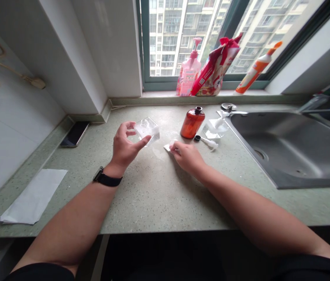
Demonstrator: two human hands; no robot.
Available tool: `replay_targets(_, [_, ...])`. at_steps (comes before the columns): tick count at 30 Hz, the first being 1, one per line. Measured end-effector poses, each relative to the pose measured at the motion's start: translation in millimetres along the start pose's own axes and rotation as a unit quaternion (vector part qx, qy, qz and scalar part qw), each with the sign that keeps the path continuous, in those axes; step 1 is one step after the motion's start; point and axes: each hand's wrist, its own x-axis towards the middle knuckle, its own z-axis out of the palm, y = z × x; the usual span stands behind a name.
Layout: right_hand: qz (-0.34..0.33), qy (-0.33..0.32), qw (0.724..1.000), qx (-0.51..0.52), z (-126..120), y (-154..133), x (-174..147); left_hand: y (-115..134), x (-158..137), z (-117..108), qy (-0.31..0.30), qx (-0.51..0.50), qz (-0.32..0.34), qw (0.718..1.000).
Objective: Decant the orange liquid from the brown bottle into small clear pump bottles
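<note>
My left hand (126, 145) is closed around a clear square bottle (146, 128) with a round neck opening, held tilted over the counter. To its right, my right hand (187, 153) pinches a small folded white paper tissue (168, 147) close to the counter surface. Past the right hand stands an amber bottle (192, 124) with its neck open. Beside its base lies a white pump head with a black collar (208, 143). A second clear square bottle with a white pump (216, 125) is farther right, near the sink.
A steel sink (270, 171) takes up the right side. On the sill stand a pink pump bottle (188, 74), a red bag (216, 70) and an orange-white bottle (254, 72). A phone (75, 134) and folded white paper (34, 197) lie at left.
</note>
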Motion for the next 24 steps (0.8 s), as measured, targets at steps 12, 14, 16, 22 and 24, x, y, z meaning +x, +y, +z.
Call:
replay_targets(12, [-0.18,-0.115,0.955,0.205,16.1,-41.6,-16.3,1.2,0.7,0.2,0.012,0.003,0.015,1.0])
replay_targets(14, [-0.19,-0.074,0.954,0.22,5.2,-32.9,-13.0,0.8,0.4,-0.3,0.01,0.005,0.017,1.0])
replay_targets(16, [-0.175,-0.002,0.963,0.203,-9.6,-17.9,-5.5,1.1,0.0,-0.9,0.005,0.005,0.015,1.0])
replay_targets(22, [-0.037,0.111,0.991,0.072,-59.4,33.8,21.6,6.7,-3.3,-0.3,-0.024,0.003,0.023,0.999])
replay_targets(24, [0.015,0.125,0.992,0.015,-72.7,44.4,25.6,9.3,-5.6,1.2,-0.038,0.006,0.023,0.999])
